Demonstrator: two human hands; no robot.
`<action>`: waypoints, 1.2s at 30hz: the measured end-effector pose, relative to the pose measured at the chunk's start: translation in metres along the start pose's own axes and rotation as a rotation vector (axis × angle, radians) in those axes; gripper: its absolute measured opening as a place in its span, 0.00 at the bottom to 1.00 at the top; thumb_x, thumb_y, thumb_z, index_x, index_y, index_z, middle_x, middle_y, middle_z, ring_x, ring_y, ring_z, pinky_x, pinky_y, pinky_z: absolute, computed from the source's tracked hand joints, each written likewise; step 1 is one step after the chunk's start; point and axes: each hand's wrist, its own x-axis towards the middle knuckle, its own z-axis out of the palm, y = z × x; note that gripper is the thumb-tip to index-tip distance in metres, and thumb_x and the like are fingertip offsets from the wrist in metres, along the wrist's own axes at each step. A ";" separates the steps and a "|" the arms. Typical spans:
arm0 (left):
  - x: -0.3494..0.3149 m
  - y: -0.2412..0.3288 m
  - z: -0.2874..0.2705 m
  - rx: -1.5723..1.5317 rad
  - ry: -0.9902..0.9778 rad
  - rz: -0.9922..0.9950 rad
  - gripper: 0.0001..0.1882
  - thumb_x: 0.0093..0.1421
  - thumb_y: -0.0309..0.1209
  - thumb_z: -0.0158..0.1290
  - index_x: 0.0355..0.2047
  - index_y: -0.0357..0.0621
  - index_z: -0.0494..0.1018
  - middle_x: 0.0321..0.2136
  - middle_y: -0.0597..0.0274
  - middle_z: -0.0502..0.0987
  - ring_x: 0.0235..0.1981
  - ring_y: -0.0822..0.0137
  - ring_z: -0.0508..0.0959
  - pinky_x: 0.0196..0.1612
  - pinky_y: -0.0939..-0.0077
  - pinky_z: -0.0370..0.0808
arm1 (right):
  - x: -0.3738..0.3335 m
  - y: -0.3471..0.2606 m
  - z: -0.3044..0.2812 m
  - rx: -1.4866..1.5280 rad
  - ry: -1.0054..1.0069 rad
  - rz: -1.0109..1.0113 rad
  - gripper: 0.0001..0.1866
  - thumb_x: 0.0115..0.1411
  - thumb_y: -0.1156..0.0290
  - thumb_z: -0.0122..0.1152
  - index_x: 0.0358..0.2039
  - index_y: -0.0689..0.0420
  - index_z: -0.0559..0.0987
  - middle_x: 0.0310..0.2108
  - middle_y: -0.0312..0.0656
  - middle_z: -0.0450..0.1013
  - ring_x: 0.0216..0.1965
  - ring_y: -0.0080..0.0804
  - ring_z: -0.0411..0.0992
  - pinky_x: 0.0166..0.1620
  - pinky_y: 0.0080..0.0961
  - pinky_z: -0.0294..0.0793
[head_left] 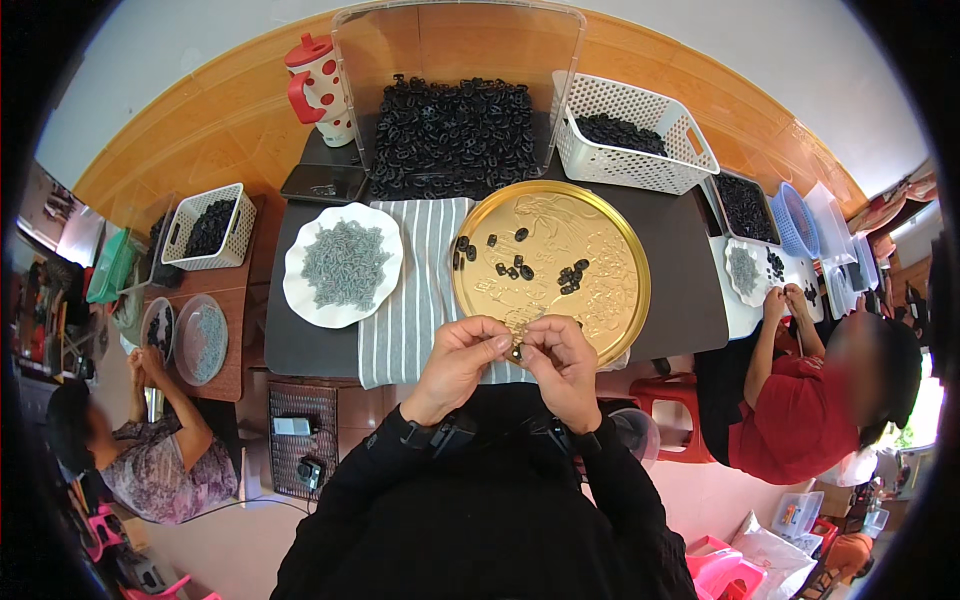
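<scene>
Above the near edge of a round gold tray [641, 300], my left hand [458, 365] and my right hand [563, 372] meet fingertip to fingertip. Both are closed in a pinch on a small black plastic piece [517, 351], mostly covered by the fingers. Several loose black oval pieces [570, 277] lie scattered on the tray. To the left, a white scalloped plate [297, 285] carries a heap of small grey-green pieces [346, 262]. A grey-and-white striped cloth [405, 340] lies between the plate and tray, partly under the tray.
At the back stands a clear bin [450, 45] of black pieces, beside a white perforated basket [640, 172] of more. A dark phone [322, 183] and a red-lidded tumbler [325, 90] are at the back left. Two people work at side tables, left [170, 455] and right [800, 400].
</scene>
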 end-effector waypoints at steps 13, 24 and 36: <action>-0.001 0.001 -0.001 -0.012 -0.032 -0.028 0.04 0.60 0.21 0.51 0.35 0.33 0.74 0.30 0.63 0.76 0.31 0.76 0.73 0.38 0.82 0.70 | 0.000 0.001 0.000 -0.049 -0.009 0.000 0.15 0.55 0.87 0.53 0.43 0.61 0.68 0.30 0.34 0.70 0.32 0.16 0.68 0.36 0.14 0.67; -0.001 0.003 0.000 0.102 -0.057 0.021 0.03 0.60 0.20 0.51 0.33 0.32 0.74 0.29 0.64 0.75 0.32 0.77 0.73 0.39 0.84 0.70 | -0.001 -0.002 0.004 -0.274 0.033 -0.168 0.13 0.52 0.86 0.56 0.39 0.62 0.69 0.26 0.38 0.70 0.25 0.18 0.68 0.30 0.16 0.67; -0.008 0.002 0.018 0.036 0.033 -0.006 0.07 0.57 0.16 0.53 0.36 0.31 0.75 0.33 0.61 0.76 0.34 0.75 0.74 0.41 0.82 0.72 | -0.010 0.008 0.011 -0.260 0.277 -0.264 0.09 0.52 0.86 0.58 0.33 0.63 0.72 0.26 0.40 0.72 0.26 0.22 0.70 0.32 0.18 0.69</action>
